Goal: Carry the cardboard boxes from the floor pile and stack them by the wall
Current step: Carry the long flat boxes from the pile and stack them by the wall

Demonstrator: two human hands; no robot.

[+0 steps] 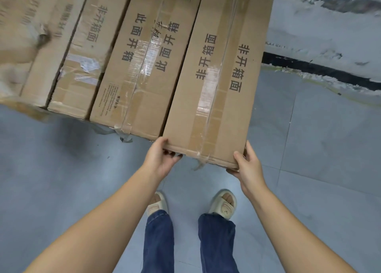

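Observation:
Several long brown cardboard boxes lie side by side, their near ends toward me and their far ends by the wall. The rightmost box (222, 70), taped down its middle and printed with dark characters, sticks out a little nearer to me than its neighbour (142, 66). My left hand (160, 159) grips its near left corner, thumb on top and fingers curled under the edge. At the near right corner, my right hand (247, 165) clasps it in the same way. Whether the box is lifted or rests on the stack, I cannot tell.
Grey tiled floor (61, 169) spreads in front of and to the right of the boxes. A scuffed white wall (329, 35) with a black skirting strip (319, 70) runs behind on the right. My feet in pale slippers (223, 204) stand just below the held box.

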